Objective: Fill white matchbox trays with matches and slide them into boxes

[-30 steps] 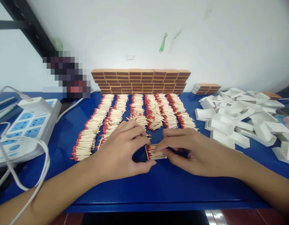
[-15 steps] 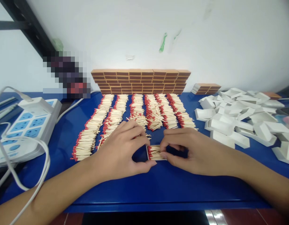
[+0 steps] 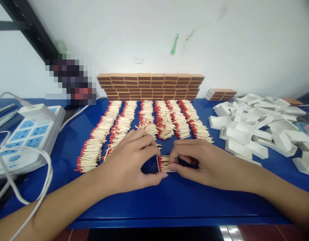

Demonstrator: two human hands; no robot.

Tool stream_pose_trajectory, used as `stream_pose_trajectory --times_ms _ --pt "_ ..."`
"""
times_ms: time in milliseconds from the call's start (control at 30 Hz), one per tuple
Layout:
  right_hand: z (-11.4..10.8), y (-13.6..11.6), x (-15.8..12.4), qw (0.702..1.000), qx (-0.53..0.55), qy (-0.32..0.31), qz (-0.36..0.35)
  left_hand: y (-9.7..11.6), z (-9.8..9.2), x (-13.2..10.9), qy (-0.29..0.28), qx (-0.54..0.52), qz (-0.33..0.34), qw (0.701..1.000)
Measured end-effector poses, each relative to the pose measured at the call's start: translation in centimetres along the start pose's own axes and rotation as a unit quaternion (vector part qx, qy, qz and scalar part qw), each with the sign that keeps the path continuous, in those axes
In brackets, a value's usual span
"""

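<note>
A small white matchbox tray [image 3: 158,164] lies on the blue table in front of me, with red-headed matches [image 3: 163,163] inside, heads to the left. My left hand [image 3: 134,162] curves around the tray's left end, forefinger at the far side and thumb at the near side. With its fingertips pinched over the right part of the tray, my right hand [image 3: 199,162] presses on the matches there; its fingers hide that part. Just beyond both hands, loose matches [image 3: 146,117] lie in several long rows, some reaching under my left fingers.
Stacked brown-sided matchboxes [image 3: 151,84] stand against the wall, with a smaller stack [image 3: 221,94] to their right. White trays [image 3: 238,134] are heaped at the right. A white power strip [image 3: 50,144] and a looping cable [image 3: 49,167] occupy the left, the cable crossing my left forearm.
My right hand has shifted slightly left over the tray, and its fingertips sit farther in on the matches. My left hand has stayed in place.
</note>
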State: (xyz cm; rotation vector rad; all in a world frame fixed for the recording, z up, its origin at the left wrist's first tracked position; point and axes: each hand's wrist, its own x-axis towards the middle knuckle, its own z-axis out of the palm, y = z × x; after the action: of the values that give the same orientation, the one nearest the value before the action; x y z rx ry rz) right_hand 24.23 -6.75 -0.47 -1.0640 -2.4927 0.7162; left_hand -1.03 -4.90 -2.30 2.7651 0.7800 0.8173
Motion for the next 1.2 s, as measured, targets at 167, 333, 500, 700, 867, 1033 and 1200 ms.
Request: stream_pose_trajectory --times_ms 167,333,500,700,867,1033,1200 --pt "-0.16 -0.04 -0.07 0.999 0.006 0.003 -0.031 -0.08 0.1 -0.13 0.004 0.0 0.002 1.0" --pt "-0.24 -0.07 -0.29 0.999 0.018 -0.007 -0.042 -0.08 0.1 -0.26 0.004 -0.001 0.005 1.0" --pt "-0.46 -0.24 -0.19 0.998 0.033 -0.01 -0.05 -0.12 0.11 -0.21 0.002 -0.002 0.003 1.0" --pt "-0.84 0.08 -0.33 0.997 -0.001 -0.003 -0.077 -0.14 0.18 -0.11 -0.002 -0.003 0.002 1.0" --pt "-0.91 0.31 -0.63 0.998 -0.021 0.019 -0.062 -0.15 0.17 -0.14 0.002 0.0 0.003 1.0" --pt "-0.8 0.15 -0.63 0.998 -0.018 -0.003 -0.054 -0.19 0.16 -0.15 -0.001 0.002 0.002 1.0" --pt "-0.61 0.1 -0.53 0.998 -0.016 0.02 -0.054 -0.23 0.19 -0.16 0.002 0.001 0.005 1.0"
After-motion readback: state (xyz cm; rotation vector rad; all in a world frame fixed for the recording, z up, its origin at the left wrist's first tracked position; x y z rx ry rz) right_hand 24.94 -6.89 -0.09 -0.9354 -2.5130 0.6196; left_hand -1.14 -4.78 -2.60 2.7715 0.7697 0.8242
